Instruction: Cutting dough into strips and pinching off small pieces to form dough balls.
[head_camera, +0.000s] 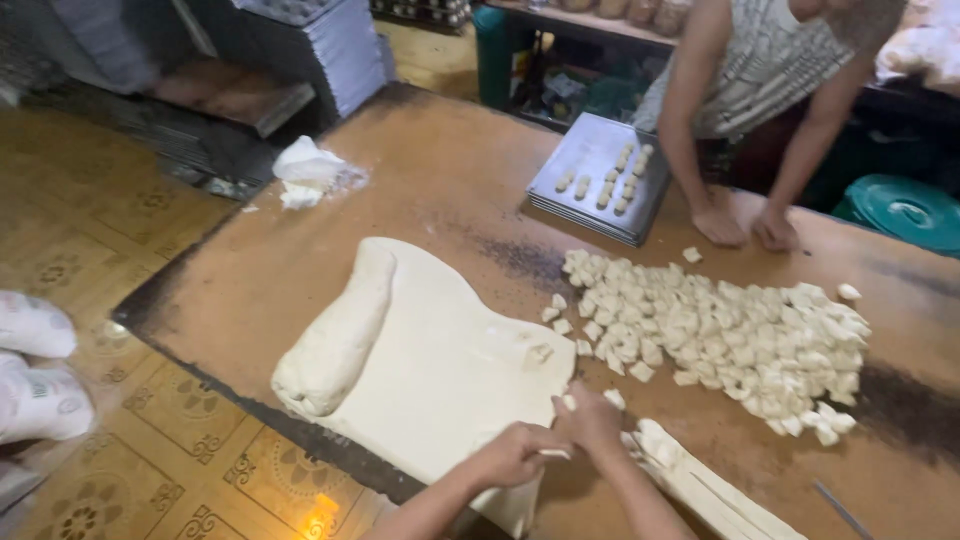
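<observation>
Left hand (515, 455): grip closed on dough strip (552, 454)
Right hand (590, 418): pinching the same strip
Dough sheet (440, 370): near, on worktop (450, 190)
Cut pieces (730, 345): heaped right

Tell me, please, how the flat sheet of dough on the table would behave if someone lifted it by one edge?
The dough sheet would probably flop and stretch, since it lies thin and wide and its far edge is already rolled into a soft log. It looks heavy for one hand. It may cling slightly to the wooden table, although the left hand and right hand handle it cleanly.

Grey metal baking tray (560, 190) at 1 o'clock; white crumpled cloth (305, 165) at 11; teal round lid (905, 210) at 2.
</observation>
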